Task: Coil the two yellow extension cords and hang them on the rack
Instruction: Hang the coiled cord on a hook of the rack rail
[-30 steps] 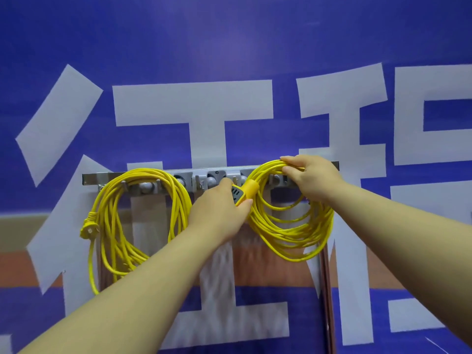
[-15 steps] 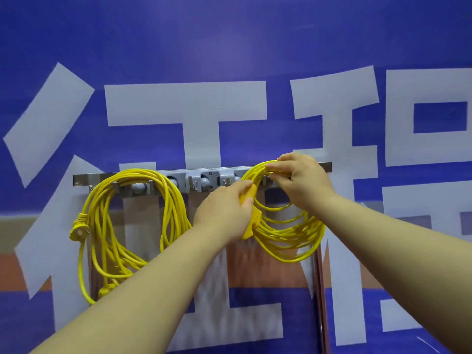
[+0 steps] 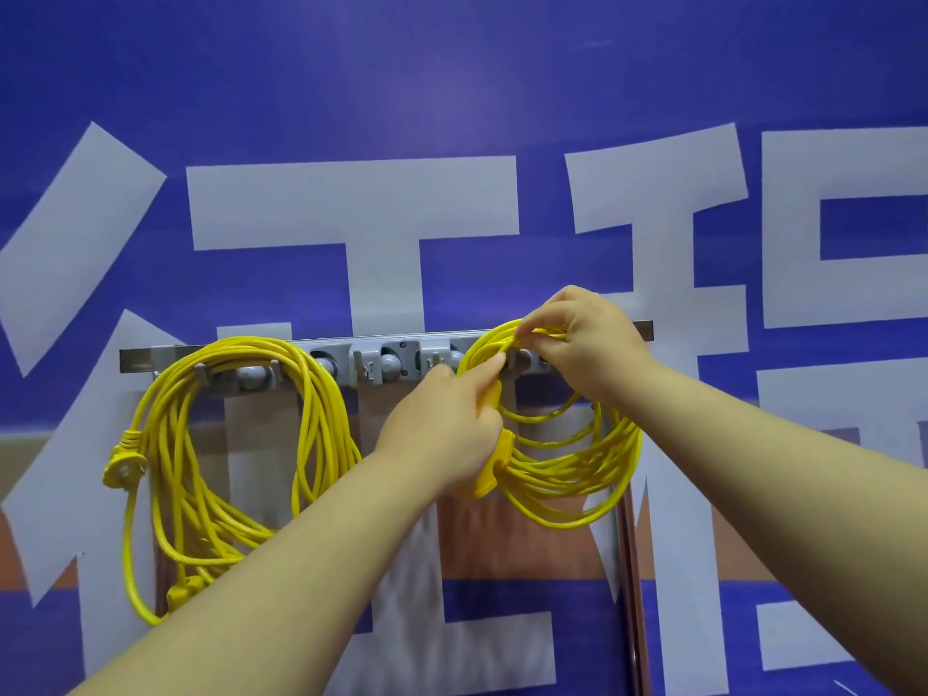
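Note:
A grey metal rack (image 3: 386, 361) with hooks runs across the blue wall. One coiled yellow extension cord (image 3: 311, 434) hangs from its left hooks, its plug (image 3: 123, 464) dangling at the left. A second yellow coil (image 3: 577, 474) is held up at the rack's right part. My right hand (image 3: 582, 344) pinches the top loops of this coil against the rack. My left hand (image 3: 447, 434) grips the coil's left side, where its yellow socket end (image 3: 492, 474) sticks out below the fingers. Whether the loops sit on a hook is hidden by my hands.
Behind the rack is a blue banner (image 3: 452, 92) with large white characters. A thin vertical metal post (image 3: 630, 595) runs down below the right coil. Bare grey hooks (image 3: 391, 364) show in the rack's middle between the two coils.
My left hand slid down and turned the socket end from pointing right to hanging downward. My right hand's fingers shifted left onto the top loops. The view drifted slightly.

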